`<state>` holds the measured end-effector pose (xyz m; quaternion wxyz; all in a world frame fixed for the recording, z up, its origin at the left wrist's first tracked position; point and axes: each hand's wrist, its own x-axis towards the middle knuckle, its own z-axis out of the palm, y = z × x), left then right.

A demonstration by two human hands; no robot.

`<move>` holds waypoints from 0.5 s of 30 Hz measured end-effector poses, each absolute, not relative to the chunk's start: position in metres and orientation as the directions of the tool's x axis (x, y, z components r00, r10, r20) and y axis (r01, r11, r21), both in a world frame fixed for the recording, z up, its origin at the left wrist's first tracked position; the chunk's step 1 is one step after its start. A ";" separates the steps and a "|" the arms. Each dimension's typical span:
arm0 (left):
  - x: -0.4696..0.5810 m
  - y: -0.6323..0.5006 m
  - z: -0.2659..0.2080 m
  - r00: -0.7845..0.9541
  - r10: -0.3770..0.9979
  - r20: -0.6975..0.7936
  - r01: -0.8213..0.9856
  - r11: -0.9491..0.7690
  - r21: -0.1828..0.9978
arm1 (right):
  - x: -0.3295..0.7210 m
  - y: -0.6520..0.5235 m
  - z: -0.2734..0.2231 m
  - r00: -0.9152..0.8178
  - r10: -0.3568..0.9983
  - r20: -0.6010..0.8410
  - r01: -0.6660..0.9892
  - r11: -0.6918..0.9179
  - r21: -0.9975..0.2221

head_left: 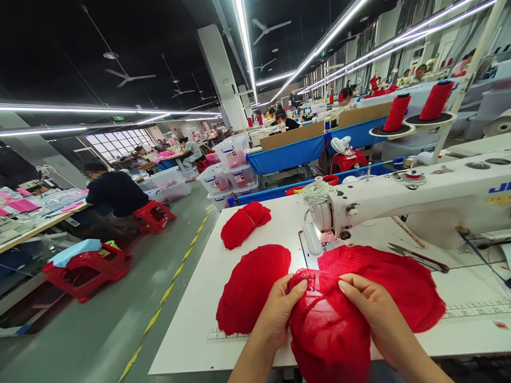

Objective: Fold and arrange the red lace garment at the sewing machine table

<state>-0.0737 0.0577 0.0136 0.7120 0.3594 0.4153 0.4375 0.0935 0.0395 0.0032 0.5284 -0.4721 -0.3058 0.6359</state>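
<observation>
Between my hands hangs a sheer red lace fabric piece, its lower part dropping over the table's front edge. My left hand pinches its lace edge between thumb and fingers. My right hand pinches the same edge a little to the right. Just beyond them stands a white sewing machine, its lit needle area above the fabric. A pile of red fabric lies right of my hands, partly under the machine arm. A flat red fabric stack lies to the left, with a tied red bundle behind it.
Thread snips lie on the white table beside the machine. Red thread cones stand on a holder at right. Plastic bins are stacked beyond the table. A red stool and a seated person are at left.
</observation>
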 end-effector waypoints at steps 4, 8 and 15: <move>-0.073 0.059 0.010 0.247 0.923 -0.295 -0.352 0.369 0.860 | 0.091 0.040 0.008 0.013 0.933 -0.360 -0.434 -0.319 -0.842; -0.073 0.059 0.009 0.250 0.925 -0.285 -0.359 0.362 0.860 | 0.089 0.039 0.000 -0.053 0.962 -0.267 -0.436 -0.263 -0.861; -0.072 0.060 0.007 0.235 0.927 -0.294 -0.378 0.366 0.851 | 0.095 0.046 -0.017 -0.033 0.961 -0.273 -0.328 -0.269 -0.906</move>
